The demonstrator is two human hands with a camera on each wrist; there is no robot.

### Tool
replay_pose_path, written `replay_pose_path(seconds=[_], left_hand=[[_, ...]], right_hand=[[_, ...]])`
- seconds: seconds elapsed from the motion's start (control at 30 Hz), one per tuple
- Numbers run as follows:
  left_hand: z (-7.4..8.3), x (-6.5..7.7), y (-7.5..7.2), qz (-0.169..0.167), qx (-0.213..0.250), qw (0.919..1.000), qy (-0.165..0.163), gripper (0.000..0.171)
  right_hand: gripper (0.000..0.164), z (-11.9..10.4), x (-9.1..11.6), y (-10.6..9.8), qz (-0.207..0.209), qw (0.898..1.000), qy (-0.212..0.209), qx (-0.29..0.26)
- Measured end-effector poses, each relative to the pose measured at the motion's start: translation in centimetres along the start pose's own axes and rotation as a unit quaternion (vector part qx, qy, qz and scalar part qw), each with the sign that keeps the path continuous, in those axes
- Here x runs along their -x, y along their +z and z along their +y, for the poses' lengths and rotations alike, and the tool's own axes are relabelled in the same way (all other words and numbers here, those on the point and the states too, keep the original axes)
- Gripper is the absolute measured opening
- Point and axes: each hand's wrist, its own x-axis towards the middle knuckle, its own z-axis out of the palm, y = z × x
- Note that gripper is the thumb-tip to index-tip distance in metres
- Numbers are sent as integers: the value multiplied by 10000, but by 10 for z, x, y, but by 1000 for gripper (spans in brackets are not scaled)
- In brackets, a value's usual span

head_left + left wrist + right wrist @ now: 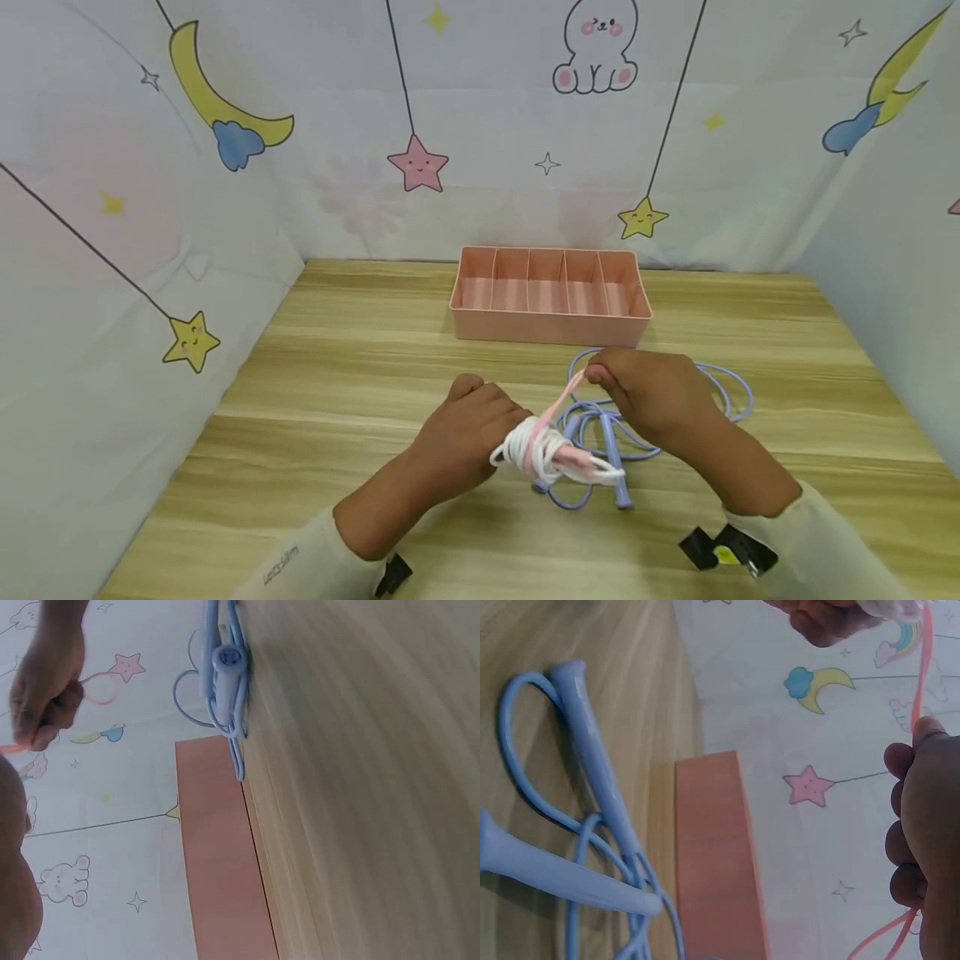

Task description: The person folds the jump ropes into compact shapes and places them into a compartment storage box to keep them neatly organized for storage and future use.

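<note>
Held over the table in my left hand (471, 429) is a wound bundle of white cord (517, 446), with pink wrapped around it and a pink piece poking out of its right end. A pink cord (557, 405) slants up from the bundle to my right hand (660, 396), which pinches it between thumb and curled fingers. In the right wrist view the cord (922, 667) looks taut above that hand, and a loose loop hangs out below. Beneath the hands lies a blue jump rope (611, 446), loosely coiled, with its two handles near the front.
A pink tray with several compartments (551, 327) stands at the back of the wooden table (337, 350), just behind the jump rope. Printed cloth (495, 208) walls in the table at the back and sides.
</note>
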Motion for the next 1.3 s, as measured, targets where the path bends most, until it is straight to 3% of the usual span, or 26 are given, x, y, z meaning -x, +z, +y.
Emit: replay_pose_path(seconds=[0.07, 0.17, 0.27, 0.33, 0.4, 0.47, 0.53, 0.6, 0.67, 0.77, 0.83, 0.93, 1.03, 1.1, 1.2, 1.3], left_hand=[[1, -1, -3, 179, 301, 9970, -685, 27], [0, -3, -4, 219, 426, 9823, -1811, 32], [-1, -6, -2, -160, 189, 9646, -2625, 23], [-1, -6, 1, -577, -68, 9554, -2894, 18], [2, -6, 3, -1007, -294, 9502, -2933, 15], [5, -4, 5, -1383, -539, 9495, -2764, 15], [9, -3, 5, -1666, -764, 9548, -2343, 18], [10, -1, 4, -1833, -918, 9635, -1724, 20], [10, -1, 3, -1841, -967, 9730, -1005, 20], [6, -1, -2, -1724, -793, 9818, -81, 19], [2, 0, -4, -1509, -639, 9861, 283, 11], [-2, 1, -6, -989, -293, 9933, 517, 10], [-1, 2, -5, -298, 294, 9984, 391, 18], [2, 2, -3, 85, 724, 9973, 112, 19], [8, 2, 1, 579, 1267, 9875, -736, 20], [14, 2, 5, 908, 1291, 9716, -1766, 20]], right_hand=[[56, -2, 6, 9, -177, 9997, -143, -62], [54, -13, 13, 19, -357, 9985, -367, -210], [50, -29, 17, 20, -464, 9970, -552, -283], [47, -38, 18, 17, -457, 9956, -749, -335], [45, -45, 17, 11, -490, 9943, -907, -279], [42, -49, 14, 5, -526, 9922, -1126, -90], [33, -49, 11, -2, -681, 9886, -1344, 53], [25, -46, 7, -9, -829, 9846, -1518, 244], [16, -41, 4, -14, -931, 9818, -1633, 274], [19, -30, 1, -17, -786, 9828, -1673, -36], [27, -22, -1, -17, -616, 9840, -1597, -503], [37, -14, -2, -12, -416, 9792, -1466, -1337], [36, -12, 0, -4, -329, 9702, -1293, -2021], [35, -15, 3, 3, -292, 9660, -1141, -2303], [40, -25, 10, 12, -185, 9687, -916, -2300], [44, -39, 16, 14, -100, 9786, -702, -1933]])
